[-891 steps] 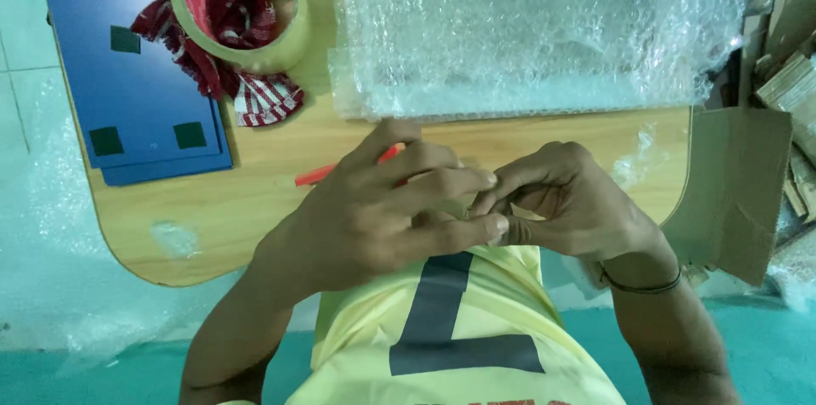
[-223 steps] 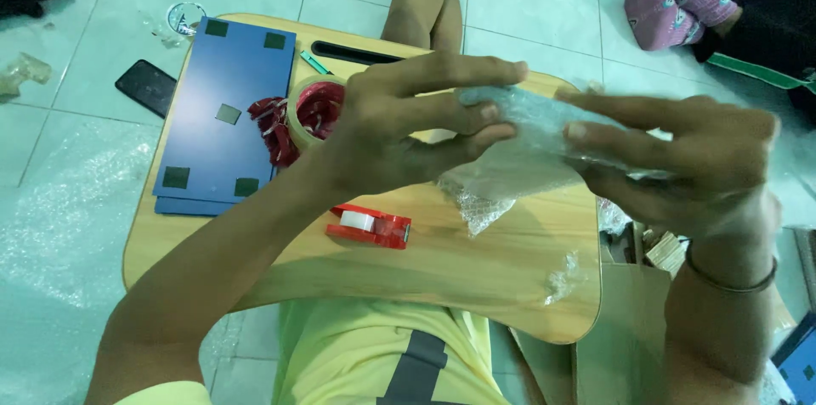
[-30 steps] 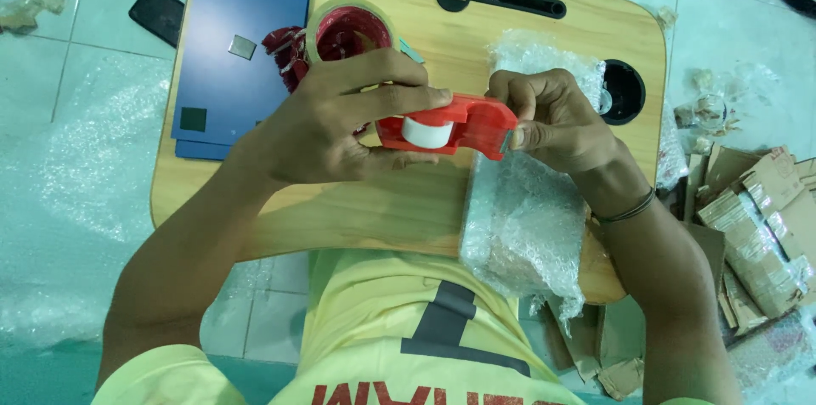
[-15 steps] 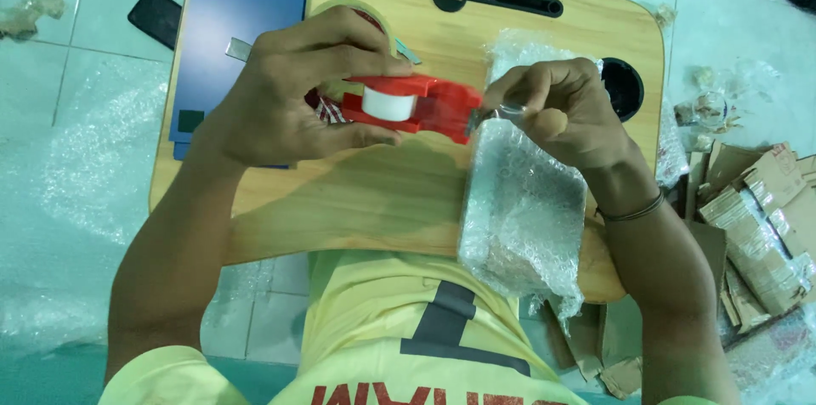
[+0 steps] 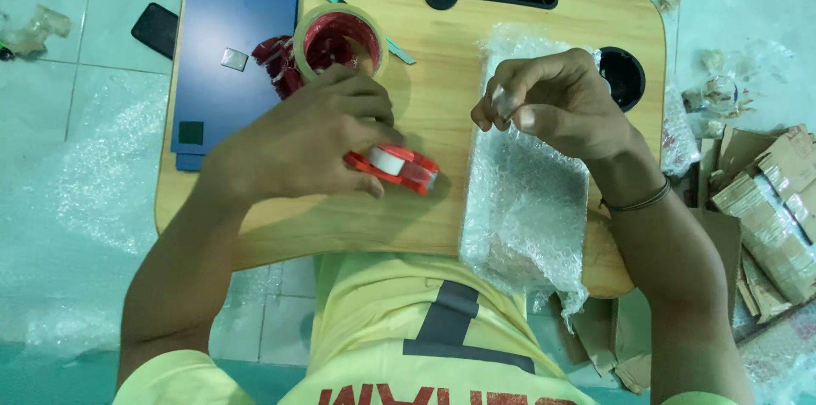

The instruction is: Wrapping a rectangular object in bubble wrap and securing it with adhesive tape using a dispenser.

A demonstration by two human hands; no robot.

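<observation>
My left hand (image 5: 310, 137) grips a small red tape dispenser (image 5: 398, 167) and holds it low over the wooden lap table (image 5: 442, 56). My right hand (image 5: 557, 103) pinches a short strip of clear tape (image 5: 503, 104) between thumb and fingers, above the top end of a package wrapped in bubble wrap (image 5: 523, 192). That package lies lengthwise on the right part of the table, its lower end hanging over the near edge. The two hands are apart.
A large tape roll (image 5: 338, 38) with red cloth inside sits beside a blue board (image 5: 234, 39) on the table's left. A green pen (image 5: 361, 5) lies behind it. A black phone (image 5: 155, 29) is on the floor at left, cardboard boxes (image 5: 769, 209) at right, bubble wrap sheet (image 5: 85, 192) lower left.
My left hand has carried the dispenser down and away to the left of the package. My right hand now holds the torn-off tape strip above the package.
</observation>
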